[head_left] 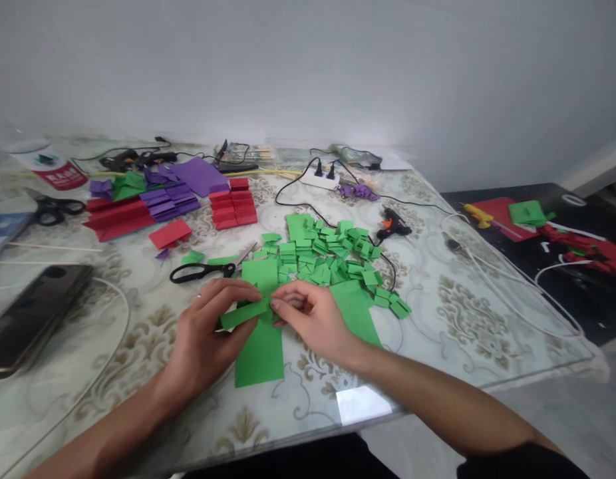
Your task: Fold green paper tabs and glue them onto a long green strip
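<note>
My left hand (205, 336) and my right hand (310, 318) both pinch a narrow folded green paper strip (244, 313) just above the table. The strip lies across a long green paper sheet (261, 349) that rests flat under my hands. Behind the hands is a heap of several small folded green paper pieces (332, 256). Black-handled scissors (205, 270) lie on the table just beyond my left hand.
Red paper stacks (233, 203), purple paper pieces (168, 199) and a second pair of scissors (51, 207) lie at the back left. A phone (31, 313) lies at the left. A glue gun (394, 225), a power strip (320, 178) and cables cross the patterned table (462, 313).
</note>
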Available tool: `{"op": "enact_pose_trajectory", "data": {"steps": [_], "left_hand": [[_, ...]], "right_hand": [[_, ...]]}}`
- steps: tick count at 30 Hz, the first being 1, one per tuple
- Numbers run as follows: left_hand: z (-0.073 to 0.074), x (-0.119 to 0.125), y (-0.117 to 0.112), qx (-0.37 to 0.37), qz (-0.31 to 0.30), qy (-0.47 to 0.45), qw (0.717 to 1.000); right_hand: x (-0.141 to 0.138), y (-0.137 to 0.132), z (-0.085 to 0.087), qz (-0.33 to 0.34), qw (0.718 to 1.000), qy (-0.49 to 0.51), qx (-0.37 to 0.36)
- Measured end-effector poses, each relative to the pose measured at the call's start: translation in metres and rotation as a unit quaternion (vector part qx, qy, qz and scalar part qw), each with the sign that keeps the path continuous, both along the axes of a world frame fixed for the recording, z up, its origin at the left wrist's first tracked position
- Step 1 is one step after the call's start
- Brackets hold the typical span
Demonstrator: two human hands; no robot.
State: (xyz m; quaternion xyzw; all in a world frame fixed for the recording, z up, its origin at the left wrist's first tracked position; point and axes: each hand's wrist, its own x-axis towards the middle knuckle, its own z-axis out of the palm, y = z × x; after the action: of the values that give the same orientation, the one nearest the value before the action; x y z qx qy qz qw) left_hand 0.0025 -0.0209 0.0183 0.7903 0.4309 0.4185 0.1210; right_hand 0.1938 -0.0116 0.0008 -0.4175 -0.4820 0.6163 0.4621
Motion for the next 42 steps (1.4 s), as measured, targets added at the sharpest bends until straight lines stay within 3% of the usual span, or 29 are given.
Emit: {"op": "enact_pose_trajectory", "data": {"steps": [4,10,18,24,42], "left_hand": [[-0.0003,-0.0014,-0.0003,-0.028,-0.006,-0.016,0.999],[0.0005,0.0004,0.0023,-0.010,-0.006,-0.018,1.000],[0.0031,0.0010,0.0028,0.015,-0.012,-0.002,1.000],[0.0028,0.0004,0.0007,-0.010,-0.014,-0.004,1.000],[-0.0012,0.0013,0.0014,0.000,0.023,-0.003,1.000]], "right_hand": [[0.0002,-0.0019,0.0003,-0.033,0.997,-0.057,0.049],[0.0017,-0.0043,0.0004,-0.040,0.989,-0.104,0.099],[0.0029,-0.0051,-0.0046,-0.027,0.990,-0.106,0.093],[0.0027,-0.0062,-0.0044,-0.021,0.992,-0.090,0.090],[0.0023,-0.0068,-0.0011,-0.024,0.977,-0.122,0.172]]}}
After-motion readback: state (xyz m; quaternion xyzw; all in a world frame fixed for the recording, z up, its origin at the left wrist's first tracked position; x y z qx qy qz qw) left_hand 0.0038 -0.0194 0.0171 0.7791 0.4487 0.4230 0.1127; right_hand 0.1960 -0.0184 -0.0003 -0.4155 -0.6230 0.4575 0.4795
